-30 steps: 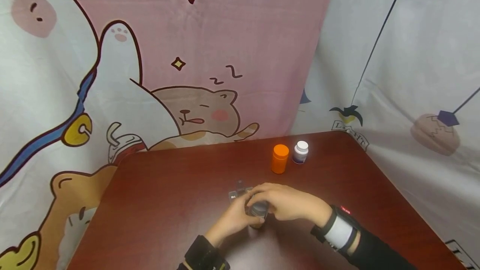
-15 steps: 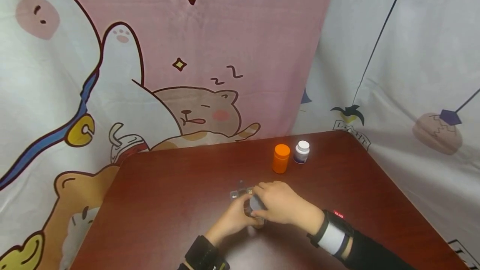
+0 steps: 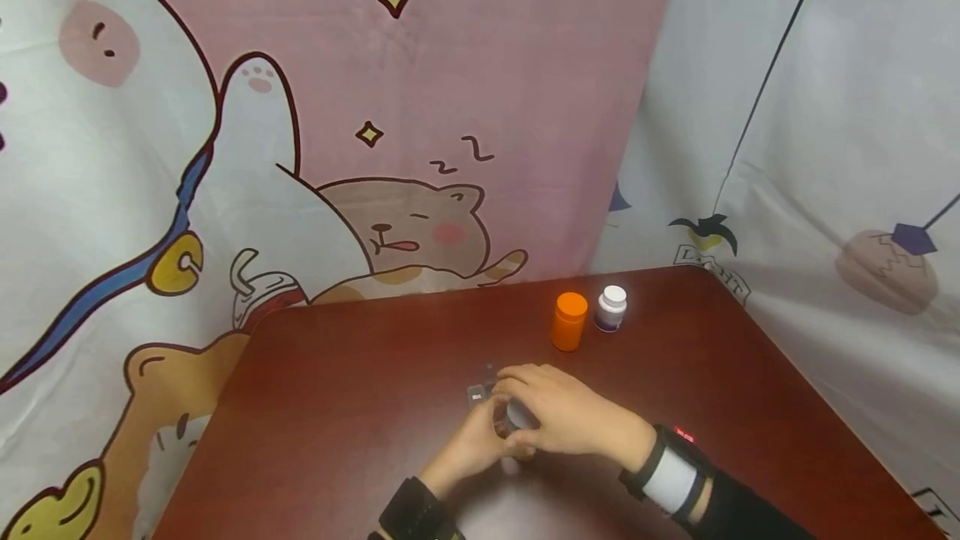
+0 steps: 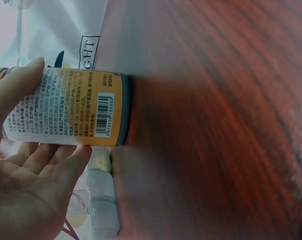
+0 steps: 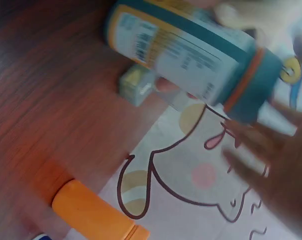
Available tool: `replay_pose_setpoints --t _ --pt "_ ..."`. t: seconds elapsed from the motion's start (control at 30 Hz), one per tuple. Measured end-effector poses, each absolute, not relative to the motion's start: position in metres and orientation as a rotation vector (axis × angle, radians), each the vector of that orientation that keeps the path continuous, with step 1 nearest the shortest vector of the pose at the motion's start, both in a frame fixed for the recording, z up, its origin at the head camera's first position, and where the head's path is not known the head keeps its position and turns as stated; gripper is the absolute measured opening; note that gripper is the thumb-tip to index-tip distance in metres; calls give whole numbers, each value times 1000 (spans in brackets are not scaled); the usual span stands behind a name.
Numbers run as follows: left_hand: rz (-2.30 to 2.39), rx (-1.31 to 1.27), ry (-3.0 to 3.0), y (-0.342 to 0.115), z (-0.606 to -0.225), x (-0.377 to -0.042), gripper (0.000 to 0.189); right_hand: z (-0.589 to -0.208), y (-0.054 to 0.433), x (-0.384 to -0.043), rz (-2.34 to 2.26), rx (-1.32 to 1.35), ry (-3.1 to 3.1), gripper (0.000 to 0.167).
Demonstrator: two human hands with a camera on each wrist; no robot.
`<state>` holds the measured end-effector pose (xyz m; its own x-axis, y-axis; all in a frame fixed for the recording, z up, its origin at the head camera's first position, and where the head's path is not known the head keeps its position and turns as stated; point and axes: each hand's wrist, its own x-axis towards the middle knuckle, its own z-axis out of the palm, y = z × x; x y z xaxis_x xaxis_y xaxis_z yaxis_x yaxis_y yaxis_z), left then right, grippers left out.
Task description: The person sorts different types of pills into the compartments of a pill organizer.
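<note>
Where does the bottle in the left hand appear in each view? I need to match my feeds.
Head: bottle low, just right of centre, mostly hidden by left hand and right hand.
Left wrist: bottle at the left edge, near mid-height, barcode showing.
Right wrist: bottle at the top, slanting, lid toward the right.
Shared landmark: translucent compartment box, partly hidden in the head view, below the bottle in both wrist views.

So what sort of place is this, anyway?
Probably an indoor tabletop workspace screened off with fabric, though I can't say in what building. A reddish-brown table stands before creased cloth printed with cartoon animals, and holds an orange bottle and a white bottle.
</note>
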<state>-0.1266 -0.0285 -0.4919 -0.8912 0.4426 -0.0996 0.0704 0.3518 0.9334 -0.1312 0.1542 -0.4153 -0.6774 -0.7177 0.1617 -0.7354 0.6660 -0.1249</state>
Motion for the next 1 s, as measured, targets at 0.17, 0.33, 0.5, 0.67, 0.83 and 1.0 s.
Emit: replay_pose_setpoints --t 0.17,0.33,0.5,0.67,0.83,1.0 --pt "1611 564 2271 -25 -494 -128 75 -403 167 -132 458 1477 -2772 63" --pt "1619 513 2249 -24 -495 -126 76 -399 171 -132 356 1448 -2813 59" --pt "1675 481 2188 -25 -496 -124 79 -402 166 -130 181 1324 -2783 45" --pt "1628 422 2212 -28 -493 -123 88 -410 157 -128 -16 1204 -2645 48" --pt "1627 413 2197 -28 -493 -124 88 -418 156 -128 -66 1091 -2594 56" --pt "1668 475 2187 -27 -495 -125 81 -423 173 -134 501 1117 -2853 69"
